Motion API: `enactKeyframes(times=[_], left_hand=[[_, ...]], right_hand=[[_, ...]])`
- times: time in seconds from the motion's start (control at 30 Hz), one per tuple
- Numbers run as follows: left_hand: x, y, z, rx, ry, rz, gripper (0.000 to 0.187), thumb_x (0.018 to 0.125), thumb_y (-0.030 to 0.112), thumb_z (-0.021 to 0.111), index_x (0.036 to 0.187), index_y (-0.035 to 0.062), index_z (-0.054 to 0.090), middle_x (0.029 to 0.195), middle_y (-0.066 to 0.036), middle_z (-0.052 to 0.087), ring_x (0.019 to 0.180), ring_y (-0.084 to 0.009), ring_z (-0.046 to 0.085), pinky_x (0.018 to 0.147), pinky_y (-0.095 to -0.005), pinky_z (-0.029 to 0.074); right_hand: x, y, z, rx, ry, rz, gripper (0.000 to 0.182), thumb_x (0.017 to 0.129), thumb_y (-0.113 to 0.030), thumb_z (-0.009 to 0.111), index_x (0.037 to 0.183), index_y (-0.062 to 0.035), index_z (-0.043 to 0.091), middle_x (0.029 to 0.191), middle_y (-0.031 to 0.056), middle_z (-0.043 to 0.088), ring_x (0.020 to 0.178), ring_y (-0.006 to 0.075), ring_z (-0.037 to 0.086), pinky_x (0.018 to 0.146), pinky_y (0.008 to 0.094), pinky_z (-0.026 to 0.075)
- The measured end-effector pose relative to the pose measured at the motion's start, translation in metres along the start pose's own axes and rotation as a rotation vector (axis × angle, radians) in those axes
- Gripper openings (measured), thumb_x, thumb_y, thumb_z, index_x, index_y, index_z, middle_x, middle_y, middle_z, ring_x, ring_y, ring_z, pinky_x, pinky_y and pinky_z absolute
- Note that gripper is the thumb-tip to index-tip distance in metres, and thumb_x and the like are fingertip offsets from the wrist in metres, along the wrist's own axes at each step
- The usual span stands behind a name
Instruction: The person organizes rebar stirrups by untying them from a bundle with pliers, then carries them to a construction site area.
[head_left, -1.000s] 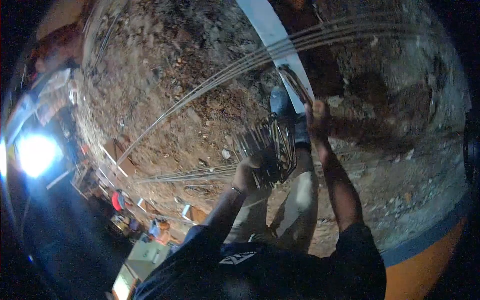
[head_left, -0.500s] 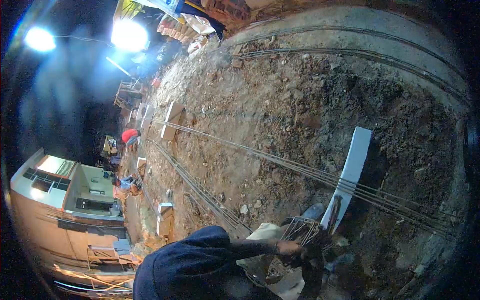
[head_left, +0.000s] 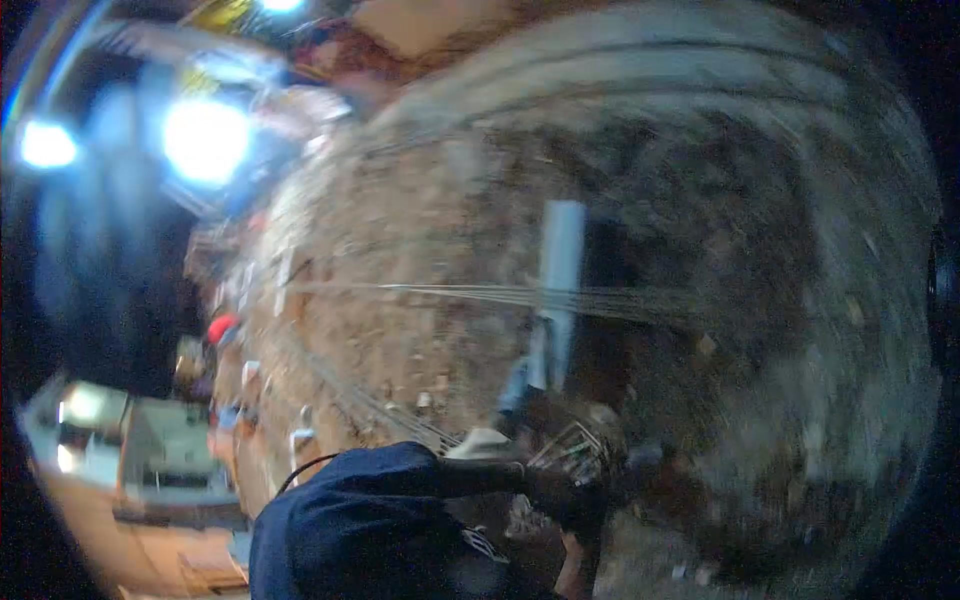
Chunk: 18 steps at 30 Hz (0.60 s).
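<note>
My right hand (head_left: 556, 494), at the end of a dark blue sleeve, is closed at the edge of a bundle of rectangular steel stirrups (head_left: 578, 452). Motion blur hides its separate fingers. My left forearm (head_left: 572, 562) reaches in beside it, but shadow and blur cover the left hand close to the same bundle. Just beyond the stirrups lies a long white-topped block (head_left: 563, 235). Thin steel rods (head_left: 460, 291) cross over this block, and a dark narrow object lies on its near end.
Rough dirt (head_left: 440, 230) with stones surrounds me. More rods (head_left: 365, 400) run along the ground, and further white-topped blocks (head_left: 302, 438) stand in the distance. A person in red (head_left: 222, 328) is far off near a building (head_left: 175, 450). Bright lamps (head_left: 206, 140) shine at upper left.
The view has swung and blurred, so the white block appears further left and more upright in the frame. Both arms stay low, close to the stirrups.
</note>
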<state>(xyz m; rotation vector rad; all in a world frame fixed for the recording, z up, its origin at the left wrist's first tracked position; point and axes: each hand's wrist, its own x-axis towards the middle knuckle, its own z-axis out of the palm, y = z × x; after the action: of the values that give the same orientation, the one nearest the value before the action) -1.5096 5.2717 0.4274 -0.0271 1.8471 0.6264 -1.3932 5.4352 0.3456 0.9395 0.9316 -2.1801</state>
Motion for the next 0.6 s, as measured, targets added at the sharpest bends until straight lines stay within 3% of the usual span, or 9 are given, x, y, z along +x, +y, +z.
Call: enactKeyframes(times=[0.17,0.33,0.43,0.6], left_hand=[[0.041,0.109,0.041,0.062,-0.130,0.212,0.036,0.085,0.029,0.053,0.112,0.0070,0.057,0.098,-0.016,0.061,0.078,-0.0291,0.062,0.067,-0.0381,0.050],[0.086,0.204,0.046,0.059,-0.063,0.395,0.038,0.084,0.030,0.054,0.113,0.0060,0.056,0.100,-0.017,0.061,0.079,-0.0302,0.062,0.067,-0.0391,0.050],[0.120,0.259,0.039,0.026,0.007,0.486,0.039,0.084,0.030,0.054,0.113,0.0054,0.056,0.101,-0.018,0.060,0.079,-0.0308,0.062,0.066,-0.0396,0.050],[0.171,0.330,-0.008,-0.053,0.166,0.604,0.041,0.083,0.031,0.055,0.114,0.0044,0.055,0.103,-0.019,0.060,0.080,-0.0319,0.061,0.066,-0.0405,0.050]], right_hand=[[-0.039,-0.046,-0.068,0.149,0.230,-0.183,0.050,0.092,-0.030,0.052,0.130,0.0001,0.041,0.129,0.0086,0.047,0.107,0.0238,0.051,0.090,0.0348,0.043],[-0.051,-0.102,-0.113,0.192,0.305,-0.238,0.050,0.092,-0.032,0.051,0.129,0.0002,0.042,0.128,0.0075,0.047,0.106,0.0230,0.052,0.089,0.0339,0.044],[-0.051,-0.168,-0.118,0.292,0.129,-0.263,0.037,0.092,-0.023,0.049,0.123,-0.0031,0.048,0.118,0.0069,0.053,0.098,0.0191,0.054,0.081,0.0318,0.046],[-0.021,-0.260,-0.136,0.190,0.157,-0.198,0.039,0.094,-0.025,0.047,0.126,-0.0033,0.046,0.122,0.0082,0.050,0.104,0.0212,0.051,0.087,0.0340,0.043]])
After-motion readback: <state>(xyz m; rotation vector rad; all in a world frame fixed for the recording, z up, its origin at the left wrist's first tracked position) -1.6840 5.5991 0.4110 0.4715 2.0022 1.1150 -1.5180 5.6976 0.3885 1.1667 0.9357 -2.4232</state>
